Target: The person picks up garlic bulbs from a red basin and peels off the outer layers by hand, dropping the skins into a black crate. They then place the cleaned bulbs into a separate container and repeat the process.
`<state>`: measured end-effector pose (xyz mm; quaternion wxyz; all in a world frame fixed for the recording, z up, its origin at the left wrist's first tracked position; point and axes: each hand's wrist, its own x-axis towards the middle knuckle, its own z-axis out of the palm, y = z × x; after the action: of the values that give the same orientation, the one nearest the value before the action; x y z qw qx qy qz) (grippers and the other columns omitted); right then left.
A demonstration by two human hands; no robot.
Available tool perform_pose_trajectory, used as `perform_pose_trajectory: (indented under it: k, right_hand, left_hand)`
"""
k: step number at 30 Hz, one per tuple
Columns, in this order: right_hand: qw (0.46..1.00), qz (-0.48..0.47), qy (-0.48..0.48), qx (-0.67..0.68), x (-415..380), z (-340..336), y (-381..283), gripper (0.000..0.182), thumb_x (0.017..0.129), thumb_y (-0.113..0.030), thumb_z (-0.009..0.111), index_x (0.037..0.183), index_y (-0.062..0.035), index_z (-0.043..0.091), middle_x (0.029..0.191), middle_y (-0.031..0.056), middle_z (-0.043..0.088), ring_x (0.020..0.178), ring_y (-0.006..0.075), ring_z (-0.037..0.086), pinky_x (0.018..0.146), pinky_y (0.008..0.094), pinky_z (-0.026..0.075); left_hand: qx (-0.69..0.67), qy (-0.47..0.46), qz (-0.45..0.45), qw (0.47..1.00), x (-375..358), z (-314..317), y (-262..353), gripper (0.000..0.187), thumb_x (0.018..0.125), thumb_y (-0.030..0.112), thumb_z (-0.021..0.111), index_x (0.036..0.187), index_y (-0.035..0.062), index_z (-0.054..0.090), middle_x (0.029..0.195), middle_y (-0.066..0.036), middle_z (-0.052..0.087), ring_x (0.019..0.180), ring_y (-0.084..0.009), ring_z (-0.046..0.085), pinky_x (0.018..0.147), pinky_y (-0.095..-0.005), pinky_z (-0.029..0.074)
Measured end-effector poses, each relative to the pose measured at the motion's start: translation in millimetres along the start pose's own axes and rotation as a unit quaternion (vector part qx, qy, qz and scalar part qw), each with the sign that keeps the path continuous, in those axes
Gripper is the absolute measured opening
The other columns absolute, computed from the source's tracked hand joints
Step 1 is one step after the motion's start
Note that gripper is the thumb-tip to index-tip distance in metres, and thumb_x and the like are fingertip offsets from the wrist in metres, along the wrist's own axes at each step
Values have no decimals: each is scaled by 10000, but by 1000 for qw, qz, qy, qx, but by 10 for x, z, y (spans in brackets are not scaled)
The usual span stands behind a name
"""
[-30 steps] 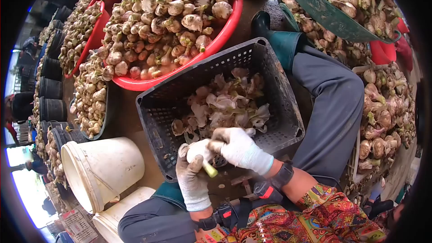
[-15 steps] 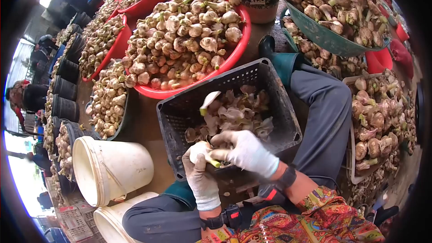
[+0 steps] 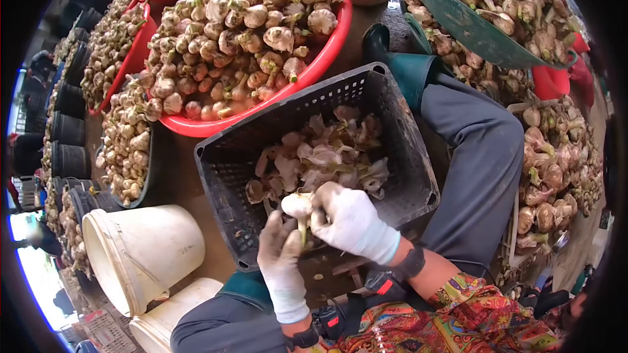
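Observation:
A pale garlic bulb (image 3: 297, 204) with a green stem pointing down is held between my two gloved hands, over the near side of a black plastic crate (image 3: 216, 186). My left hand (image 3: 282, 268) closes around the stem side from below, its thumb near the stem. On the right of the bulb, the bent fingers of my right hand (image 3: 350, 219) pinch its side; the fingertips are partly hidden. Loose garlic skins (image 3: 327, 157) lie heaped inside the crate.
Beyond the crate stands a red basin (image 3: 333, 42) piled with garlic bulbs. A green basin (image 3: 458, 19) of garlic is at upper right, with more garlic (image 3: 546, 176) below it. White buckets (image 3: 154, 248) lie to the left, near my knee.
A white piece of skin that was in the air over the crate is no longer there. The bulb has turned so its stem points down instead of lower right. My view has shifted slightly.

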<state>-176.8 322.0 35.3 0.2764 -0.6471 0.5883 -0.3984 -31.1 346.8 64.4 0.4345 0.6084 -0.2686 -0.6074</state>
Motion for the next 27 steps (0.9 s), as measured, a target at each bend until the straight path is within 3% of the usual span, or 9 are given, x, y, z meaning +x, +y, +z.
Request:
perform_pose_trajectory:
  k: [5,9,11,13,17,20,23,25,27]
  right_hand:
    - [999,45,6,-13,17,175,120,143,766,-150,647,821,-46,566,749,174,606,694,355,633,633,440,520]
    - [957,281,73,-17,325,119,449,200,825,-184,627,790,6,575,754,225,637,765,387,642,673,441,510]
    - [956,270,57,101,206,119,759,225,837,-206,647,855,14,603,775,198,656,727,327,657,674,401,513]
    - [917,282,-51,279,71,-64,448,363,909,-339,665,1032,1,639,816,57,658,729,134,591,657,323,489]
    - [849,265,-83,449,-104,-123,-99,281,915,-252,678,1060,-15,635,743,-24,593,604,33,519,547,218,436]
    - [856,322,-39,403,-29,-34,141,183,873,-144,690,994,-18,635,712,-2,617,586,42,556,517,231,456]
    - [912,153,-58,375,3,-44,-188,219,856,-166,713,967,9,642,802,12,641,748,98,603,645,264,504]
    - [935,198,-94,280,30,-36,-179,203,836,-171,701,926,7,664,839,136,673,816,211,653,712,329,510]
    - [944,247,-62,209,86,92,8,238,847,-218,666,919,9,667,854,191,682,825,292,671,723,369,510]
  left_hand:
    - [23,25,-51,998,103,-136,-219,526,871,2,653,1352,-57,450,1048,-162,660,727,-110,616,601,-203,491]
    - [-74,-21,-13,997,40,-192,-216,511,866,39,678,1322,-40,461,966,-161,672,620,-98,569,533,-192,435]
    - [-112,-44,-14,993,8,-254,-195,502,864,59,682,1303,-34,455,961,-175,668,623,-100,569,535,-195,433]
    - [-129,-60,-2,990,-1,-299,-229,530,856,82,699,1310,-25,446,974,-156,664,616,-92,554,528,-198,425]
    - [-208,-96,-5,973,-23,-287,-227,450,876,55,675,1281,-9,490,989,-125,655,654,-97,564,545,-200,433]
    - [-174,-64,35,982,-39,-292,-202,424,875,46,674,1271,10,526,1005,-90,652,660,-82,550,552,-190,415]
    - [-107,18,109,988,-12,-223,-268,414,879,21,666,1276,15,552,998,-43,657,685,-62,550,580,-184,425]
    - [-67,0,125,990,-23,-172,-270,396,874,-44,642,1262,-21,571,1151,-124,654,992,-162,641,842,-245,521]
    - [-52,17,109,993,3,-209,-391,379,861,-52,645,1236,-37,590,1140,-127,656,974,-177,647,830,-254,527]
